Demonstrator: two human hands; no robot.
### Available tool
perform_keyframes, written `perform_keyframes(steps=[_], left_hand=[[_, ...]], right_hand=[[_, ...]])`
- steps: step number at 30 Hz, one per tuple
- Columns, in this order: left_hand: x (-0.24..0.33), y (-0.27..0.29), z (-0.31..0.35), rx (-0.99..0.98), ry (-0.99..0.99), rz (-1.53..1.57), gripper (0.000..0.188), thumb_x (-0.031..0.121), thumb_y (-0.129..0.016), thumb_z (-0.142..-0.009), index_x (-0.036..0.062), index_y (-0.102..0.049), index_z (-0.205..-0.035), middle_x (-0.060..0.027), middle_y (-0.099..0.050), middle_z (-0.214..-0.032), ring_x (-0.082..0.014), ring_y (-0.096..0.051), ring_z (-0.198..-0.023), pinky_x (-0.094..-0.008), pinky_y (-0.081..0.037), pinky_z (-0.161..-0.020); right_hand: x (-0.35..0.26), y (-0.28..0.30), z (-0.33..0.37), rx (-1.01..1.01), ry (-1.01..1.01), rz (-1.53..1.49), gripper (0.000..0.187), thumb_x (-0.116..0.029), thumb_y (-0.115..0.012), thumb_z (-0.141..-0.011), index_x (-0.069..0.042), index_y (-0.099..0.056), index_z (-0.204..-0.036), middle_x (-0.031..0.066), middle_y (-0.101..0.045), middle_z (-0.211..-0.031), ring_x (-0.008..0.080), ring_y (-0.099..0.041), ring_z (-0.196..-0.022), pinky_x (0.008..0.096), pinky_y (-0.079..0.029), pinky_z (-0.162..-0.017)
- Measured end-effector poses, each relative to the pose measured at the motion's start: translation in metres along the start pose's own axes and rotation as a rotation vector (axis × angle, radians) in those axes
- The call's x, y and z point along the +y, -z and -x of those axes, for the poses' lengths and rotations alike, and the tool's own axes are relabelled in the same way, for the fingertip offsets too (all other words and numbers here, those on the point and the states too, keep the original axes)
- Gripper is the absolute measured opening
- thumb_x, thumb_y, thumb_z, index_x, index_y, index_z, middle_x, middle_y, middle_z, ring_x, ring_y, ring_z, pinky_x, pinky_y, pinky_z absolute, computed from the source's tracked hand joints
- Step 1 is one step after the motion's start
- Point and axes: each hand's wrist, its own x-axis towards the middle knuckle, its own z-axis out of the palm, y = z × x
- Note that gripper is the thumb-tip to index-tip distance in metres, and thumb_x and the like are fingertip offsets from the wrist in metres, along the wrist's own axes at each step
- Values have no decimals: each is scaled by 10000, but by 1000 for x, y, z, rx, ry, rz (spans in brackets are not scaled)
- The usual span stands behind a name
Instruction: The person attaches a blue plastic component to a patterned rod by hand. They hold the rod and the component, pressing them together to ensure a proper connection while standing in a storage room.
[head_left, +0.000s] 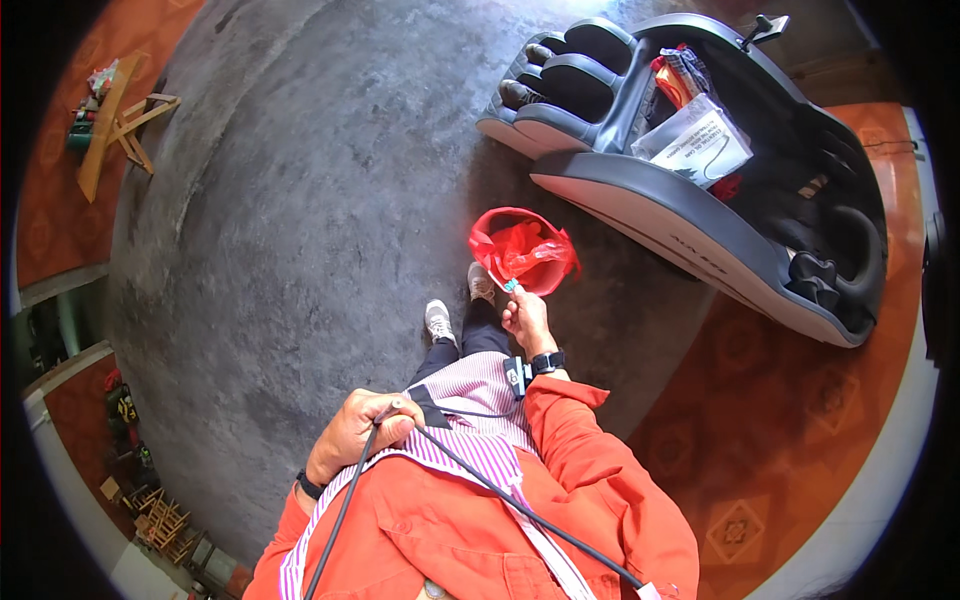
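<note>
My right hand (527, 318) reaches forward, fingers pinched on a small teal scrap (512, 285). It is at the near rim of a red bin (487, 222), which is lined with a crumpled red plastic bag (522, 250). What the teal scrap is, I cannot tell. My left hand (365, 430) is closed in front of my waist, around a black cord (480, 478) where its two strands meet. Beneath it hangs a pink-and-white striped apron (478, 385) over my orange jacket. Part of the left fingers is hidden.
A large black and beige massage chair (690, 225) stands at the far right, with a white printed bag (705, 145) and red packages on it. At the left are a wooden stool (125, 120) and, lower down, several small wooden pieces (165, 525). The floor is grey concrete.
</note>
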Motion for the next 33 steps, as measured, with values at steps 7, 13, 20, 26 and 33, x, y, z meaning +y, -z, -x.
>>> perform_keyframes(steps=[7, 13, 20, 26, 33], left_hand=[[8, 1, -43, 38, 12, 80, 240, 253, -636, -901, 15, -652, -869, 0, -539, -643, -59, -461, -580, -228, -379, -537], [17, 3, -61, 39, 57, 102, 236, 240, -628, -903, 8, -656, -876, 1, -544, -630, -59, -467, -562, -227, -381, -527], [20, -2, -79, 57, 28, 52, 242, 228, -612, -891, -2, -674, -850, -19, -572, -606, -70, -504, -530, -237, -381, -497], [27, -4, -85, 17, 62, 33, 203, 195, -611, -889, 2, -665, -860, -13, -580, -637, -78, -506, -536, -238, -392, -504], [25, -4, -83, -8, 57, 84, 204, 211, -626, -910, 11, -656, -884, 13, -529, -626, -49, -470, -555, -223, -383, -509]], right_hand=[[-48, -6, -28, 17, 0, 101, 239, -302, -512, -961, -122, -490, -805, -25, -453, -590, 119, -467, -484, 258, -407, -457], [-57, 4, -35, 51, -73, 75, 235, -300, -511, -958, -118, -499, -809, -25, -461, -591, 116, -470, -489, 255, -407, -454], [-61, 0, -36, 37, -52, 149, 226, -289, -496, -961, -119, -483, -813, -21, -477, -606, 111, -482, -474, 253, -416, -426], [-66, 6, -33, 37, -21, 76, 223, -296, -525, -948, -124, -501, -807, -31, -471, -594, 103, -485, -486, 244, -408, -445], [-73, 4, -50, 61, 22, 141, 261, -325, -525, -954, -109, -532, -807, -28, -494, -595, 104, -486, -474, 249, -415, -432]])
